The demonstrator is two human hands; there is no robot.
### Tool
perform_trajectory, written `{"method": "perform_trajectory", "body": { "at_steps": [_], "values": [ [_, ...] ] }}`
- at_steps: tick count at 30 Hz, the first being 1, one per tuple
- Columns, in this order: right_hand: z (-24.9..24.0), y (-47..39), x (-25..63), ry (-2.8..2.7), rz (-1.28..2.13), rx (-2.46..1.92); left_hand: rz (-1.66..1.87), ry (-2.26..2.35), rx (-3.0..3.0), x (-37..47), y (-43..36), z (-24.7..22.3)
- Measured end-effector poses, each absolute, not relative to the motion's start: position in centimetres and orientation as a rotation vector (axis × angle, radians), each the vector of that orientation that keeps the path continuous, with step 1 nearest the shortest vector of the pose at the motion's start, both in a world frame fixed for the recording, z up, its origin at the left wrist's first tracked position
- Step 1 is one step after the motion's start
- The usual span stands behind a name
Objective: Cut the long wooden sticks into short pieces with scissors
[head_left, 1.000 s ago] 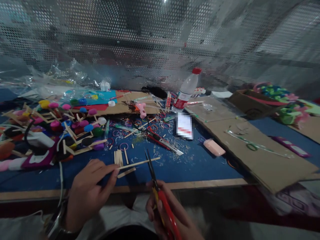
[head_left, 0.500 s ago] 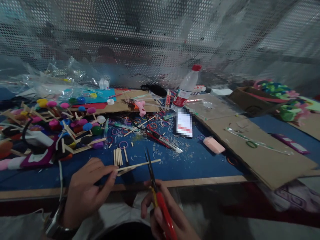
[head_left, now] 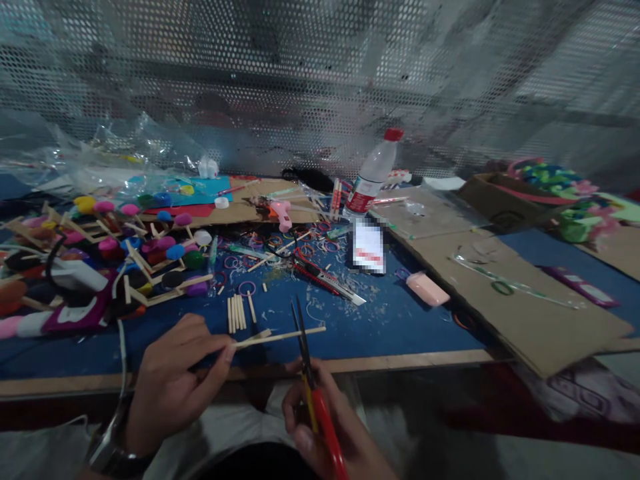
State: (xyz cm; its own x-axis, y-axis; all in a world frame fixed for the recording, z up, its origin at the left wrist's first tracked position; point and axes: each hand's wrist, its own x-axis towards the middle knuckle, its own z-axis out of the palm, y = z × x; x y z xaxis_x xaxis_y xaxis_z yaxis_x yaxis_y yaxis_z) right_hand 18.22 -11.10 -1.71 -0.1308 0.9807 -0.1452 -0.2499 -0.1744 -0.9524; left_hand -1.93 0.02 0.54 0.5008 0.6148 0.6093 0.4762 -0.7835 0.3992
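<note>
Near the table's front edge, my left hand [head_left: 183,380] pinches one end of a thin wooden stick [head_left: 273,338], which points to the right. My right hand [head_left: 325,413] grips red-and-yellow-handled scissors [head_left: 324,417], their narrow blades pointing away from me and crossing the stick close to its right end. Behind the stick, several short cut wooden sticks [head_left: 236,313] lie side by side on the blue tabletop. One more short piece [head_left: 251,307] rests beside them, its tip by a purple ring. Another wooden piece [head_left: 260,335] lies under the held stick.
A utility knife [head_left: 327,280] with its blade out lies beyond the scissors amid scraps and rubber bands. Clay-topped sticks [head_left: 165,247] crowd the left. A bottle [head_left: 373,173], a pink glue gun [head_left: 283,215] and a phone [head_left: 369,247] are farther back; cardboard [head_left: 530,313] covers the right.
The held stick has dropped slightly toward me and its free end has shifted a little right. The scissors have moved slightly with it; both hands keep their hold.
</note>
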Motion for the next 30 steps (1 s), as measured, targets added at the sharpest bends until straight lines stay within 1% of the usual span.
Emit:
{"method": "perform_trajectory", "body": {
  "at_steps": [11, 21, 30],
  "values": [
    [-1.4, -11.0, 18.5, -1.118, 1.565, -1.103, 1.126, 0.925, 2.578, -2.0, -0.1, 0.1],
    [-2.1, -11.5, 17.5, -0.721, 1.626, -1.182, 1.148, 0.941, 2.592, -2.0, -0.1, 0.1],
    [-2.7, -11.9, 17.4, -0.655, 1.623, -1.192, 1.16, 0.953, 2.564, -2.0, -0.2, 0.1]
  ]
}}
